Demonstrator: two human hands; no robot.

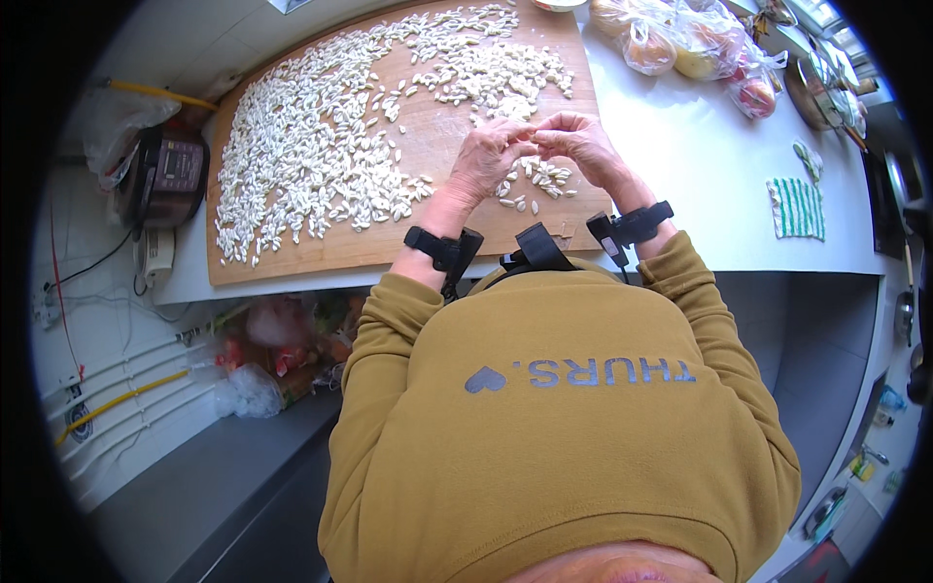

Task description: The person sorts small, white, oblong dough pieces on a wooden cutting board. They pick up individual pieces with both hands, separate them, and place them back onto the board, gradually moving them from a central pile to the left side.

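Over the right part of a large wooden board (430, 120), my left hand (490, 154) and my right hand (579, 146) meet at the fingertips. Thumbs and forefingers pinch a tiny pale piece, apparently dough, mostly hidden by the fingers. Just below them lies a small loose group of shaped white dough pieces (547, 177). Beyond my hands is a heap of stubbier dough bits (499, 76), its near end partly behind my fingers. A wide spread of slim, pointed dough pieces (313, 138) covers the board's left side and far edge. Black straps circle both wrists.
The board rests on a white counter (670, 160). A dark electric cooker (164, 175) stands left of it. Plastic bags of fruit (685, 44) lie at the far right, near a metal pot (816, 91). A green-striped cloth (796, 209) is on the right. Bagged produce (280, 342) sits below the counter.
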